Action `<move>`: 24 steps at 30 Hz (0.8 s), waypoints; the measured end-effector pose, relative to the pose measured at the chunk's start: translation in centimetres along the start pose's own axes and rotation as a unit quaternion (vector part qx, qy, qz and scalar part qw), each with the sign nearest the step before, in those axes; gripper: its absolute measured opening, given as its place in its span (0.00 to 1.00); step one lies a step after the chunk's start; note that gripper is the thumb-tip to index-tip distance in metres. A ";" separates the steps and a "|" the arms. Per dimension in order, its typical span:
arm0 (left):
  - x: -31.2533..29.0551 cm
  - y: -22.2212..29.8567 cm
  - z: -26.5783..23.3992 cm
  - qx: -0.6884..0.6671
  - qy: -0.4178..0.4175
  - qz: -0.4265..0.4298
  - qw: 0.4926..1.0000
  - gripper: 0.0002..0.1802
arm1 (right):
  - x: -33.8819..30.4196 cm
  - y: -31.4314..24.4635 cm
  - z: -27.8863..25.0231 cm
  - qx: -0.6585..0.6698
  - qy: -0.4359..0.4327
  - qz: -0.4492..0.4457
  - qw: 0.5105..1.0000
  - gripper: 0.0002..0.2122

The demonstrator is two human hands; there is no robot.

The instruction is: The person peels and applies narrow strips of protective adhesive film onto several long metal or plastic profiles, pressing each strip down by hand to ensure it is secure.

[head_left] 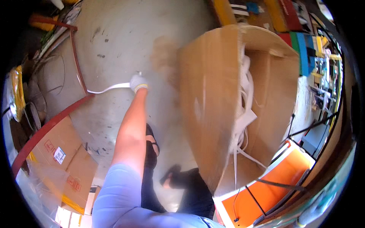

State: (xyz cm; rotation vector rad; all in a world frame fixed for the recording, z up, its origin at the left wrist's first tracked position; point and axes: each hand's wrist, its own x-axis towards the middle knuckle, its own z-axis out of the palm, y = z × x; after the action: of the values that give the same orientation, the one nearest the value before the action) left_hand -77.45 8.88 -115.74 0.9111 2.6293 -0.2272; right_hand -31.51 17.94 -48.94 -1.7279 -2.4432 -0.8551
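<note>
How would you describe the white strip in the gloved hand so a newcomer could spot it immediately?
Find the large open brown carton, then look left of it to the gloved left hand. The white strip runs leftward from that hand toward a dark red bar. Unlike the tangled white strips inside the carton, this one stretches outside it in a gentle curve.

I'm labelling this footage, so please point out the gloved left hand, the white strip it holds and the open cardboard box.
Gloved left hand (pixel 138 82): head view, middle of the glove.
White strip (pixel 120 85): head view, stretch just left of the glove.
Open cardboard box (pixel 211 83): head view, outer side wall.
</note>
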 end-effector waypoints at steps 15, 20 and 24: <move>-39.1 18.7 -32.6 -0.269 0.036 0.312 0.911 0.15 | 0.0 1.2 -4.3 0.233 0.011 0.001 0.972 0.31; -46.3 18.9 -20.9 -0.124 -0.052 0.374 0.918 0.28 | -7.3 7.4 -6.7 0.276 -0.004 0.002 0.961 0.34; -52.0 16.7 -33.5 -0.221 0.137 0.230 0.938 0.44 | -12.2 14.0 -6.4 0.201 -0.096 0.000 0.975 0.39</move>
State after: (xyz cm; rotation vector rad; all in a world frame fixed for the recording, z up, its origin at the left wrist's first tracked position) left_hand -38.00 1.13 -65.85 1.4182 2.4383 0.6235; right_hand -16.27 7.82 -41.71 -1.7189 -2.5028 -0.1730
